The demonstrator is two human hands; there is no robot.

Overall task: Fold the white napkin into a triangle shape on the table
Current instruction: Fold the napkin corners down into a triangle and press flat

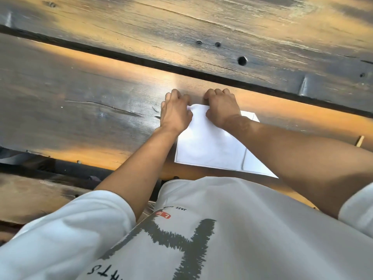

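Left hand point(176, 112) fingers point(175, 94) curled, knuckles up, tips tucked under at the far top corner of the napkin point(210, 142); thumb lies along the napkin's left edge. Looks like it pinches or presses that corner (tips hidden by the knuckles, so cannot tell which). Right hand point(221, 107) just beside it, fingers point(219, 92) likewise curled down over the napkin's far edge, thumb bent onto the white surface. Cannot tell whether it grips the edge or only pushes on it. Small gap between the two hands, napkin tip showing in it.

Napkin runs from under both hands back toward the person, flat on the table point(80, 110). One layer is folded over: a crease line runs down near its right side, with a lower layer sticking out past it to a point at near right. Another corner of it shows beyond the right wrist. Right forearm crosses over the napkin's right part.

Table is dark worn wood planks with orange patches (sunlit, probably), gaps between planks, several holes point(242, 60) beyond the fingers. Nearest the camera: white shirt point(232, 229) with grey print.
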